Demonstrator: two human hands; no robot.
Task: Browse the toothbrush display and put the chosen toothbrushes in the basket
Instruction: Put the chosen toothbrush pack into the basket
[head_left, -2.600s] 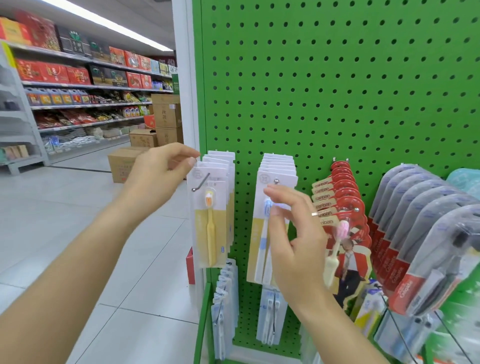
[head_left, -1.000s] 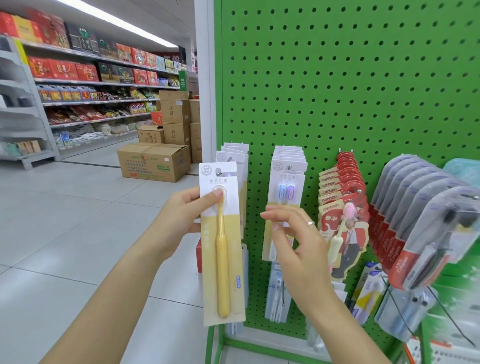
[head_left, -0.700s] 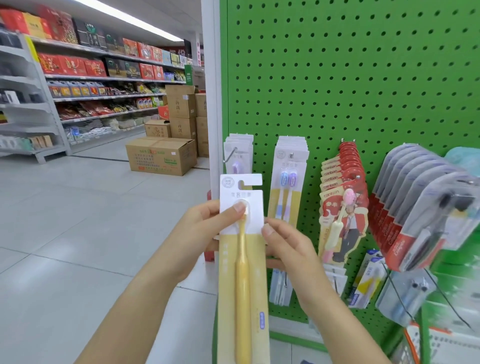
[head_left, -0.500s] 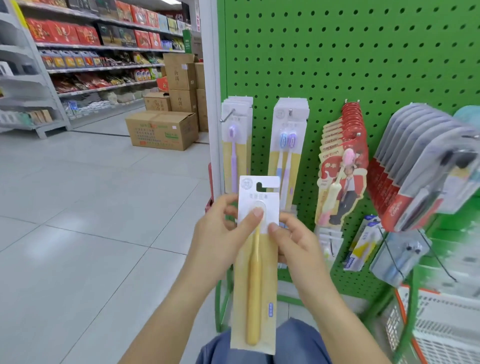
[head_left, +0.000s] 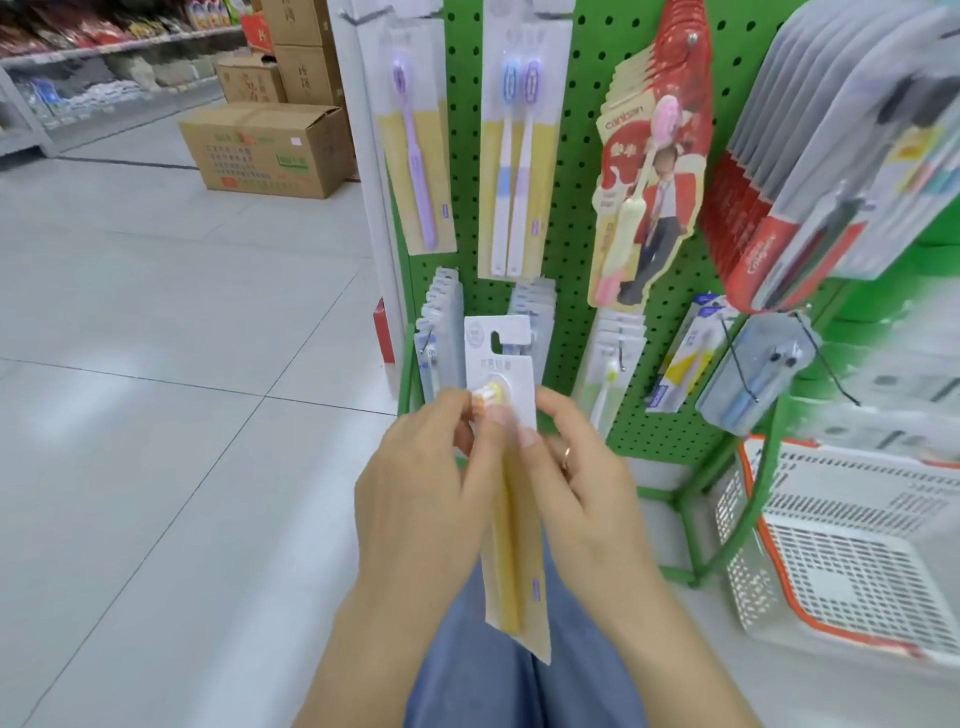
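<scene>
Pinching yellow toothbrush pack (head_left: 511, 525), left hand (head_left: 415, 499), right hand (head_left: 587, 488), pack middle hidden, basket (head_left: 841, 551) blurred, cut off.

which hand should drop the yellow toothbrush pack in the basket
Probably the right hand. Both hands grip the carded yellow toothbrush pack, but the white plastic basket with the orange rim sits on the floor to the right, on that hand's side. The left hand would have to cross over.

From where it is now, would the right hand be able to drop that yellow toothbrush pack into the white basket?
Probably yes: the white basket sits open-topped just right of the right hand, nothing between them.
</scene>
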